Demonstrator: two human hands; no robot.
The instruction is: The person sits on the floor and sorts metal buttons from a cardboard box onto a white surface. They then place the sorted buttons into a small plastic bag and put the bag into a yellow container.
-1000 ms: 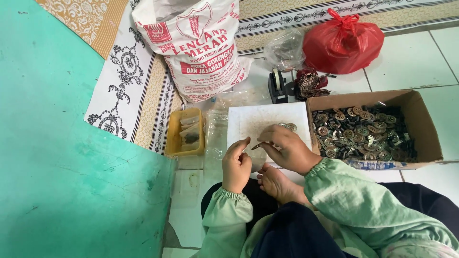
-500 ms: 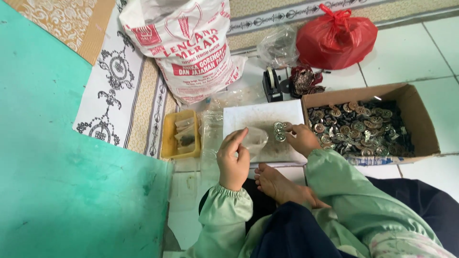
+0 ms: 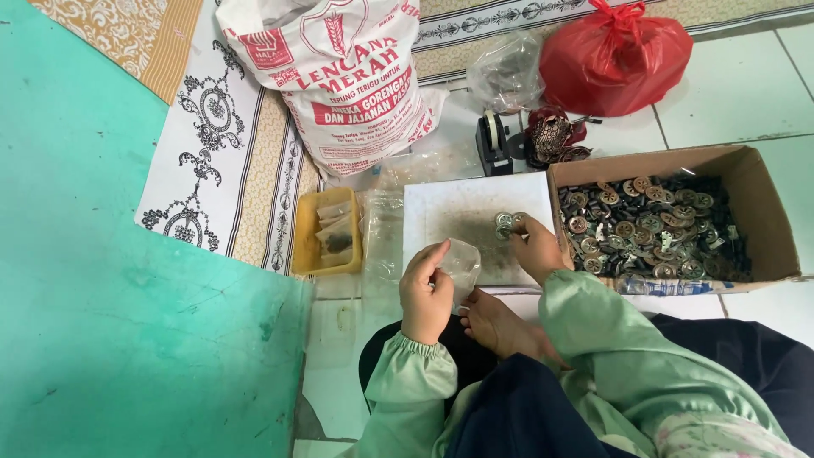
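On the floor at my far left lies a green mat (image 3: 127, 322), then a yellow tray (image 3: 327, 231) with small packets in it. My left hand (image 3: 426, 293) is closed around a small clear plastic bag (image 3: 462, 265), pinching it at its edge. Beside it lies a white board (image 3: 458, 220), where my right hand (image 3: 536, 248) presses curled fingers onto a few round metal buttons (image 3: 506, 224). A cardboard box (image 3: 767, 212) full of such buttons sits at my right.
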